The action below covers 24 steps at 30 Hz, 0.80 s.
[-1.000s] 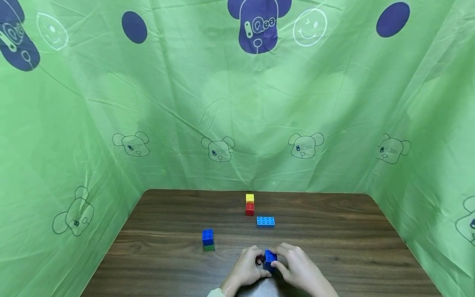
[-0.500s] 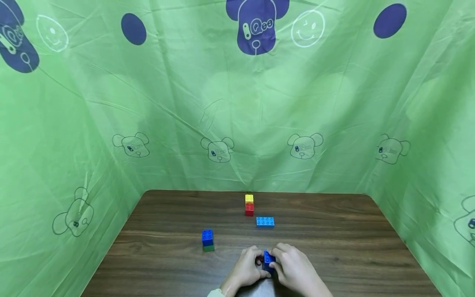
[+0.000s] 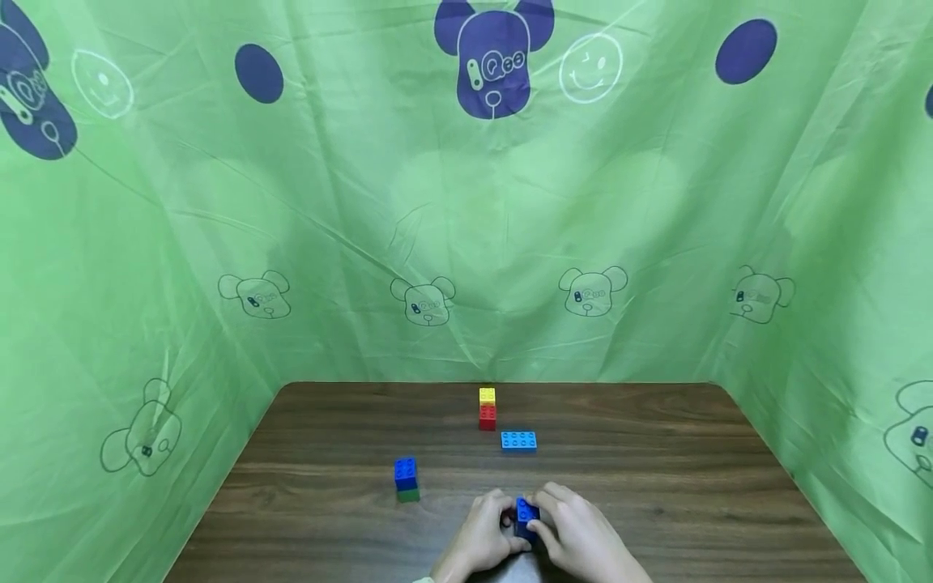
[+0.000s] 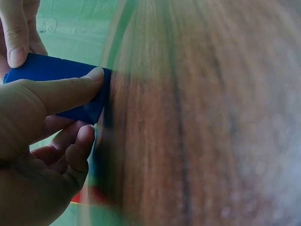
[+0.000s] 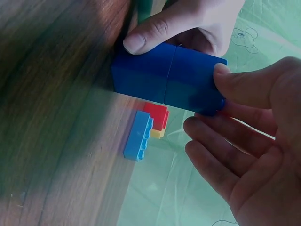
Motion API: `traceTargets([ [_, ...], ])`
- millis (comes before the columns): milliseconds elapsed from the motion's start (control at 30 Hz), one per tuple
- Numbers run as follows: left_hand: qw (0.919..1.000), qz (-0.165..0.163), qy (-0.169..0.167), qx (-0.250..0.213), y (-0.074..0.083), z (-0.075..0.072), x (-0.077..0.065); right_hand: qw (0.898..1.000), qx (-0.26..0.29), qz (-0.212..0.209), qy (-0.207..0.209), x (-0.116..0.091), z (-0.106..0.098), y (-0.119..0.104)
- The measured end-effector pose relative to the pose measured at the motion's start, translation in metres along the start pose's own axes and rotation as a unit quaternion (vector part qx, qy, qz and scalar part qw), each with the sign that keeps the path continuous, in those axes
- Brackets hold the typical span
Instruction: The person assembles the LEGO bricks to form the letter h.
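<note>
Bricks (image 5: 169, 76), two, blue and stacked: left hand (image 3: 479, 535) pinches the lower, right hand (image 3: 581, 531) the upper.

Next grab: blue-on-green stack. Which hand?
Left, probably: the left hand is nearer the blue-on-green stack, with the right hand farther off. Both hold the blue brick pair, so the right would need to steady it.

I watched the right hand (image 5: 263, 174) pinch one of two blue blocks (image 5: 162, 75), which met end to end at a thin seam; the left hand (image 5: 197, 21) had its thumb on the other. Beyond, on the table (image 5: 51, 141), I saw a light blue brick (image 5: 137, 136), a red brick (image 5: 155, 114) and what looked like a yellow brick (image 5: 157, 133).
</note>
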<state>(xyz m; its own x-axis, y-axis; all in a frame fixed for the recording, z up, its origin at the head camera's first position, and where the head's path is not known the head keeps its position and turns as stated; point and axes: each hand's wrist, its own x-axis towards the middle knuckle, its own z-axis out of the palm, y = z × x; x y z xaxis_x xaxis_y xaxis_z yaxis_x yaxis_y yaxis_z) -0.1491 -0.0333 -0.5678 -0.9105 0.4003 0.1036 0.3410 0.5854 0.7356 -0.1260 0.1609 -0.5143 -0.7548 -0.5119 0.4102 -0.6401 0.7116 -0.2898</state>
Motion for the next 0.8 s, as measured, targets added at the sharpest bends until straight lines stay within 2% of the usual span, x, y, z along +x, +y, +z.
traceTargets([
  [200,0.9996,0.025,0.008,0.009,-0.002,0.001,-0.001,1.000,0.005,-0.008,0.007,-0.001,0.002,0.001],
  [433,0.9991,0.036,-0.015,0.017,-0.001,-0.004,-0.002,1.000,0.003,-0.010,0.005,-0.001,0.003,0.001],
  [567,0.9976,0.038,-0.029,0.050,0.007,-0.019,-0.002,1.000,0.010,-0.003,-0.003,0.000,0.002,0.001],
  [667,0.9954,0.022,-0.034,0.086,0.013,-0.036,-0.002,1.000,0.014,0.007,-0.015,0.001,0.000,0.001],
  [733,0.9927,0.014,-0.023,0.118,0.016,-0.049,-0.003,1.000,0.012,0.008,-0.018,0.001,0.000,0.000],
  [800,0.9883,0.016,0.005,0.152,0.018,-0.062,-0.003,1.000,0.009,0.007,-0.017,0.001,0.000,0.000],
])
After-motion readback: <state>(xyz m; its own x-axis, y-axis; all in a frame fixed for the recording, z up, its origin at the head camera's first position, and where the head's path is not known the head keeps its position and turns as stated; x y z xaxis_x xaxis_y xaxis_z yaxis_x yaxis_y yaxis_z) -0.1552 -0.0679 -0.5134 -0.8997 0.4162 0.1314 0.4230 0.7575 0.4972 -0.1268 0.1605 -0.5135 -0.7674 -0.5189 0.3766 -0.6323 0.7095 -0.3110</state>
